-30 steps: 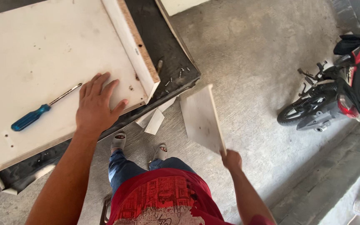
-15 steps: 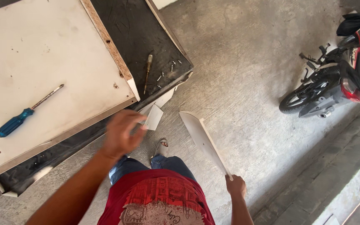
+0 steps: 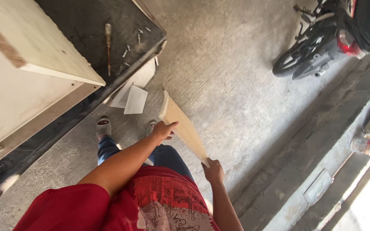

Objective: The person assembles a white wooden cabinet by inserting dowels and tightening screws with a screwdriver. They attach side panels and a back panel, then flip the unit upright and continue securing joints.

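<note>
Floor: bare grey concrete, seen from above; the person stands on it in jeans, sandals and a red shirt.
Board: a narrow pale wooden board is held in the air over the floor, tilted and seen nearly edge-on, running from the left hand down to the right hand.
Left hand: the left hand has its grip on the board's upper part, fingers laid across the face and thumb behind.
Right hand: the right hand has its grip clamped on the board's lower corner, fingers curled shut round it.
Bench: to the left of the left hand's grip, well apart, stands a dark bench carrying a large white panel with a raw chipboard edge.
On the bench: a wooden-handled tool and scattered screws.
Scraps: two white offcuts lie on the floor just beyond the left hand's grip.
Motorcycle: a motorcycle is parked far beyond the right hand's grip.
</note>
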